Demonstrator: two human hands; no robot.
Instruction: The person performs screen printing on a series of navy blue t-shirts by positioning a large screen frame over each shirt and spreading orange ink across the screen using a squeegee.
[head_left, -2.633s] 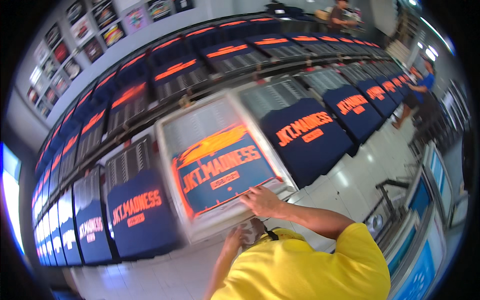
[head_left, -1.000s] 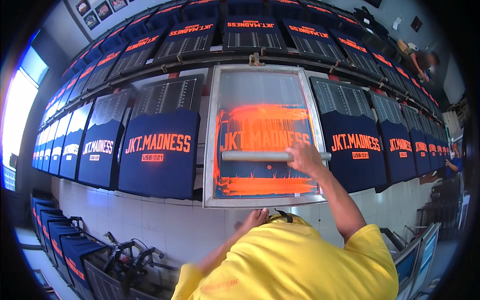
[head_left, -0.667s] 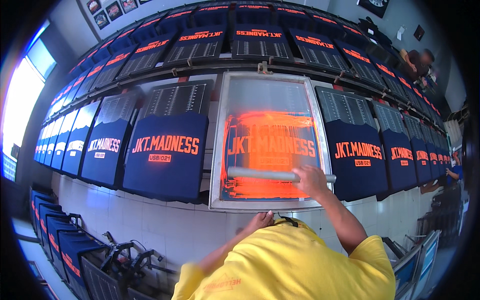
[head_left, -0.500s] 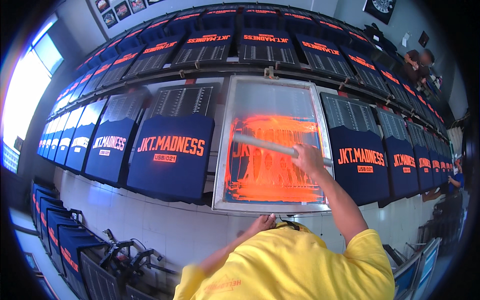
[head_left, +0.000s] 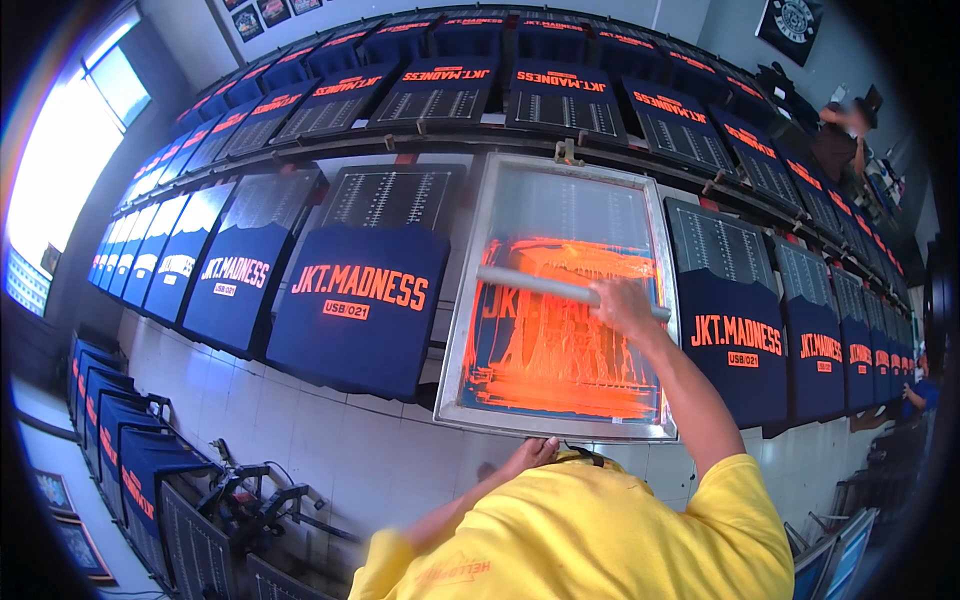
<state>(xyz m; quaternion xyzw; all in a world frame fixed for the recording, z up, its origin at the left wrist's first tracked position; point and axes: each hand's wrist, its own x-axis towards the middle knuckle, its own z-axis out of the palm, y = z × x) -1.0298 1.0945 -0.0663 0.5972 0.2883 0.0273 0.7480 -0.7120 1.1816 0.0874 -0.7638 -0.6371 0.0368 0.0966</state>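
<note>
A silkscreen frame [head_left: 458,400] with a metal rim lies over a dark blue shirt, whose lettering shows faintly through the mesh. Wet orange ink [head_left: 560,375] is smeared in streaks across the mesh's middle and near part. My right hand [head_left: 625,306] is closed around a long grey squeegee [head_left: 535,282], which lies crosswise over the far part of the ink, slightly tilted. At the frame's near edge, my left hand [head_left: 532,455] grips the rim, thumb up; its other fingers are mostly hidden.
Printed blue shirts on boards flank the frame, one left [head_left: 355,310] and one right [head_left: 740,345]. A rail [head_left: 440,140] runs behind, with more shirt rows beyond. Racked shirts [head_left: 140,470] and a black metal stand [head_left: 255,500] are lower left. Another person [head_left: 838,145] is far right.
The whole view has shifted, so the scene sits farther right. Relative to the frame, my right hand and the squeegee are slightly farther from me. My left hand stays at the near rim.
</note>
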